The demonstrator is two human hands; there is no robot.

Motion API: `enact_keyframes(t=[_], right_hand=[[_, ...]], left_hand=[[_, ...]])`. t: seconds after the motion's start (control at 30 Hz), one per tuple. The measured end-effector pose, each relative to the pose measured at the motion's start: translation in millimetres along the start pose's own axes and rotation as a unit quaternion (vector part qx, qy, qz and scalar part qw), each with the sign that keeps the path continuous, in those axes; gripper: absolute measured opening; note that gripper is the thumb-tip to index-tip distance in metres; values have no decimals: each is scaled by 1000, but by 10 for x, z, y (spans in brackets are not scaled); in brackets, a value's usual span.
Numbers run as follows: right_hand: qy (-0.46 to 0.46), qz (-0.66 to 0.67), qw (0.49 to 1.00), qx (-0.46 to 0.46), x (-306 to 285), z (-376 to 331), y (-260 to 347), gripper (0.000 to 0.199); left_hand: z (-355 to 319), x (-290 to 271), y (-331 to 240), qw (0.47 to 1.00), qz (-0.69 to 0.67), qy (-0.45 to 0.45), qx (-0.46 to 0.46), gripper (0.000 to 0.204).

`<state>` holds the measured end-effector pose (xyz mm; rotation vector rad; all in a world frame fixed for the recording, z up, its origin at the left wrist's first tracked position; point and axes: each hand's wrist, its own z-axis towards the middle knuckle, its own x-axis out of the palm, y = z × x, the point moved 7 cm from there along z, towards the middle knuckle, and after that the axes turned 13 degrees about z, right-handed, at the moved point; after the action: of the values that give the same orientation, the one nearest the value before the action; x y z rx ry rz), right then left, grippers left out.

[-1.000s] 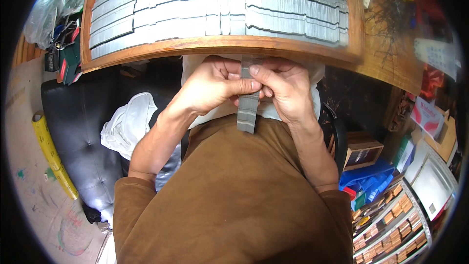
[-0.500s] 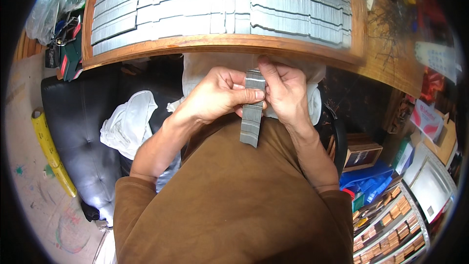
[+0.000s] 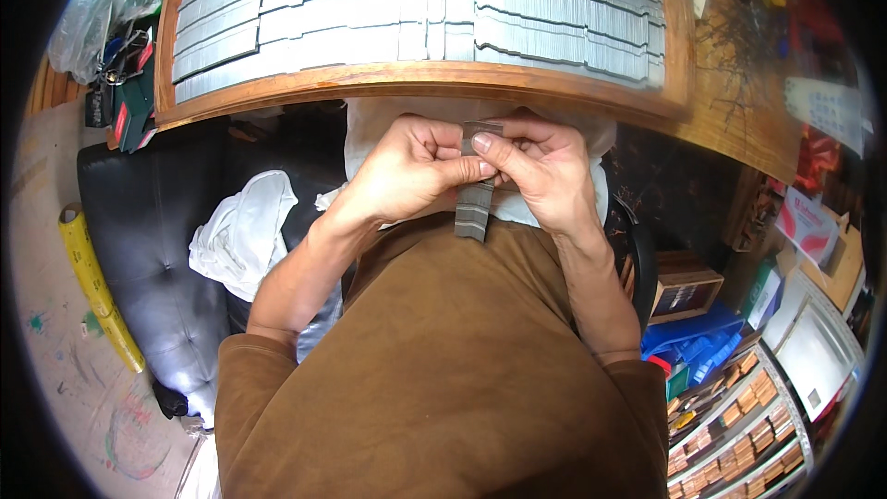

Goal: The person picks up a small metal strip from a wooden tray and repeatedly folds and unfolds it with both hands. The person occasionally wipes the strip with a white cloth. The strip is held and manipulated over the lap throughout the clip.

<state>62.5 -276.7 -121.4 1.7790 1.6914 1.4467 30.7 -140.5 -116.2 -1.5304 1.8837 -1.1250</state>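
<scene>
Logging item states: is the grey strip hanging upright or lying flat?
Upright: the grey strip hangs lengthwise, pinched near its top between left hand and right hand.

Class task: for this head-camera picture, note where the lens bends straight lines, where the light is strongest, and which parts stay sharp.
Head view: the wooden tray's front rim bows with fisheye distortion; black corners ring the picture; daylight is brightest on the tray's grey strips; the left hand, right hand and the grey strip stack they hold look sharp.

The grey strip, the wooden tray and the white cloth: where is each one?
grey strip (image 3: 472, 214): head view, lower end below the hands.
wooden tray (image 3: 416, 79): head view, front rim.
white cloth (image 3: 242, 233): head view, crumpled middle.
</scene>
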Motion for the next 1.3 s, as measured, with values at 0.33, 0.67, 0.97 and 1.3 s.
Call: enact_keyframes(t=[0.33, 0.67, 0.97, 1.3], right_hand=[[-8, 28, 1000, 2, -17, 43, -39, 22], [-16, 21, 1000, -1, -23, 78, -49, 24], [-1, 66, 998, 10, 5, 56, -4, 21], [-38, 109, 993, -12, 14, 31, -8, 19]], left_hand=[[20, 20, 44, 1000, 6, 18, -14, 19], [35, 42, 83, 999, -12, 29, -28, 23], [26, -3, -16, 999, -33, 15, -5, 21], [-6, -48, -115, 1000, -19, 14, 7, 21]])
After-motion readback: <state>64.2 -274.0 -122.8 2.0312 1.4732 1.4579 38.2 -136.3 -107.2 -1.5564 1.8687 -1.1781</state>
